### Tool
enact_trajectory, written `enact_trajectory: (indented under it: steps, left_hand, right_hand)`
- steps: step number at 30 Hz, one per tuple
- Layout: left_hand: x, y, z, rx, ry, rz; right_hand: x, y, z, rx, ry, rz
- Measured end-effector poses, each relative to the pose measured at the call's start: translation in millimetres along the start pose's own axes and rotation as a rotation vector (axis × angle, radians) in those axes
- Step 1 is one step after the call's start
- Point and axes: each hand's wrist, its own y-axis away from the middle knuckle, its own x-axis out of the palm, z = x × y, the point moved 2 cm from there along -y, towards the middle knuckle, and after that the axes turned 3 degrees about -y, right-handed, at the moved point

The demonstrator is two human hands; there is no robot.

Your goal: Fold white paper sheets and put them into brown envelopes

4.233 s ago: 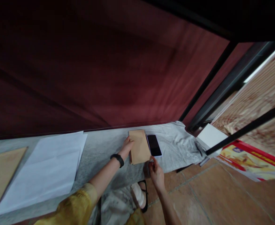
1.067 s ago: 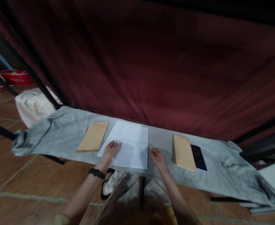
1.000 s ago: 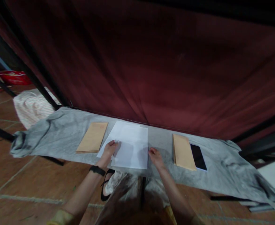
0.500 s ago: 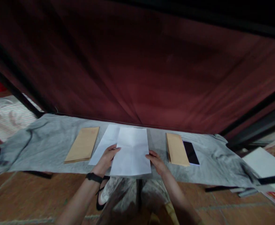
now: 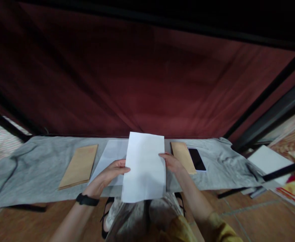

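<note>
A white sheet of paper (image 5: 144,168) is held up in front of me, tilted toward my lap. My left hand (image 5: 114,171) grips its left edge, thumb on the front and fingers behind. On the right edge, my right hand (image 5: 171,160) pinches the sheet the same way. More white paper (image 5: 112,153) lies on the grey cloth, partly hidden behind the held sheet and my left hand. A stack of brown envelopes (image 5: 79,166) rests farther left. Beside my right hand lies another brown envelope stack (image 5: 184,156).
A dark-screened phone (image 5: 197,159) lies right of the right-hand envelopes. Grey cloth (image 5: 46,164) covers the narrow bench. A dark red fabric panel (image 5: 147,84) rises behind it, with black metal bars (image 5: 265,95) at the sides. A white flat object (image 5: 270,163) sits at far right.
Both hands have lifted the sheet off the cloth and brought it closer to me, showing more of the paper lying beneath. The camera view has shifted slightly.
</note>
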Motion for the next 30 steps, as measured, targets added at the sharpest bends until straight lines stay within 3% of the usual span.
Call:
enact_trajectory:
  steps: [3,5,9,12,15,18,21,26,30]
  left_hand:
    - [-2.9,-13,-14,0.015,-0.014,-0.006]
    - [-7.0,-26,-30,0.06,-0.027,-0.089]
    - [-14.9,-54,-71,0.233,-0.109,-0.328]
    - [-12.2,-69,-95,0.358,-0.131,-0.356]
    - [-5.4,-75,-95,0.467,-0.104,-0.403]
    - [0.1,-76,-69,0.533,-0.179,-0.48]
    - [3.3,-77,-23,0.568,-0.264,-0.426]
    - [1.2,-85,51,0.507,-0.444,-0.381]
    - [1.3,-89,84,0.481,-0.608,-0.312]
  right_hand:
    - [-2,-5,25,0.045,-0.075,0.031]
    - [-4,-10,49,0.007,-0.097,0.069]
    - [-7,-23,104,-0.162,-0.064,0.048]
    - [-11,-30,133,-0.304,0.009,0.051]
    - [-20,-30,139,-0.429,0.102,-0.007]
    - [-32,-18,121,-0.543,0.274,-0.102]
    - [-42,0,80,-0.62,0.527,-0.159]
    - [-50,29,-7,-0.582,0.749,-0.118]
    - [-55,50,-60,-0.534,0.954,-0.086]
